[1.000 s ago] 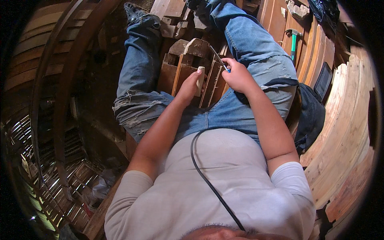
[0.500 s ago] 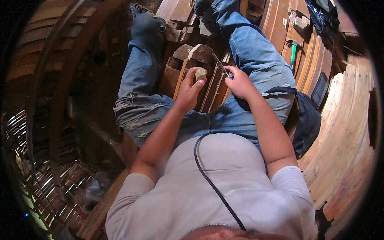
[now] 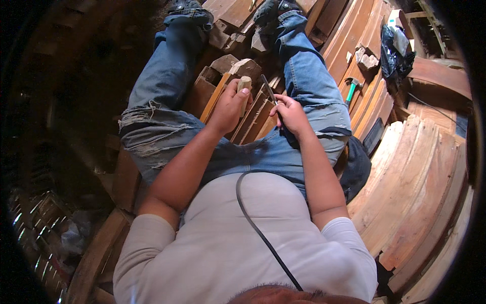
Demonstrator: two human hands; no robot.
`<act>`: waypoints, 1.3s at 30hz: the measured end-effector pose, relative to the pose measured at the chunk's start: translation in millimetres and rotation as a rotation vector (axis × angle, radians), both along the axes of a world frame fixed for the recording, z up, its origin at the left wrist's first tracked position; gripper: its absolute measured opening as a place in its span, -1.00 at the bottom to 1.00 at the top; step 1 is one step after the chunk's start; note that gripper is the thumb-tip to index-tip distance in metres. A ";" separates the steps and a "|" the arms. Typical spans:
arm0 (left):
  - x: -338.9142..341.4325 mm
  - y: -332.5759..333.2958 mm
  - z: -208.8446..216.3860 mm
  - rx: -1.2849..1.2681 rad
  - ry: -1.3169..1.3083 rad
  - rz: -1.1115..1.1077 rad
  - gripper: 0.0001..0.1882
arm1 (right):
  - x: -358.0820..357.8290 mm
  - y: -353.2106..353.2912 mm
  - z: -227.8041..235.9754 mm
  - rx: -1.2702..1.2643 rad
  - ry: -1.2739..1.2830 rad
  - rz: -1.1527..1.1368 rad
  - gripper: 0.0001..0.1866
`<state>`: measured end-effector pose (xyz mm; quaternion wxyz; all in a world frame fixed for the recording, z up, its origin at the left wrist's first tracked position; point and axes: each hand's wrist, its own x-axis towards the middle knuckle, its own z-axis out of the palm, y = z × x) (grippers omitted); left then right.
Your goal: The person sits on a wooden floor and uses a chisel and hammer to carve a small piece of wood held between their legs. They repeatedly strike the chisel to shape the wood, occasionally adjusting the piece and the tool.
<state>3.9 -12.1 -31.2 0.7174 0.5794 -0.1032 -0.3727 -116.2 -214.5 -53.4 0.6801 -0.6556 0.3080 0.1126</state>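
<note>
My left hand (image 3: pixel 227 109) is wrapped round a short, pale wooden stick (image 3: pixel 245 83), whose blunt top end shows above the fingers. In my right hand (image 3: pixel 292 116) is a slim, dark chisel-like tool (image 3: pixel 267 86), its narrow blade tilted up and away from me. Its grip is mostly hidden by the fingers, so its exact kind does not show. The stick and the tool are apart, both held above the gap between my thighs. Beneath them lie wooden boards (image 3: pixel 216 98) and a block with an angled end (image 3: pixel 246 68).
A green-handled hammer (image 3: pixel 351 90) rests on planks at the right, beyond my knee. Near it are a rough wood chunk (image 3: pixel 366 59) and a black plastic bag (image 3: pixel 396 50). Long pale boards (image 3: pixel 400 172) are stacked at the near right. A black cable (image 3: pixel 259 230) crosses my shirt.
The view has shifted so the scene sits further left. The wooden stick has turned to show more of its length, and the tool in my right hand stands more upright.
</note>
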 end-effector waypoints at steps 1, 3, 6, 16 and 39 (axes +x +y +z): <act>0.8 -2.6 -0.1 -0.037 0.008 -0.004 -0.74 | 0.5 -2.3 -4.3 -0.026 -0.003 0.005 -0.55; -2.0 -1.5 7.3 -0.032 0.064 0.039 -0.73 | -0.1 -0.5 -11.2 -0.022 0.014 -0.010 -0.55; -1.9 5.7 10.5 -0.066 0.134 0.034 -0.61 | 0.9 3.0 -7.9 -0.060 0.043 0.015 -0.53; 9.0 10.2 20.8 -0.090 0.271 0.006 -0.45 | -0.5 2.8 -8.3 -0.108 0.055 0.024 -0.48; 8.4 7.3 -6.3 0.005 0.325 0.086 -0.47 | -0.8 4.3 -4.7 -0.108 0.030 0.032 -0.50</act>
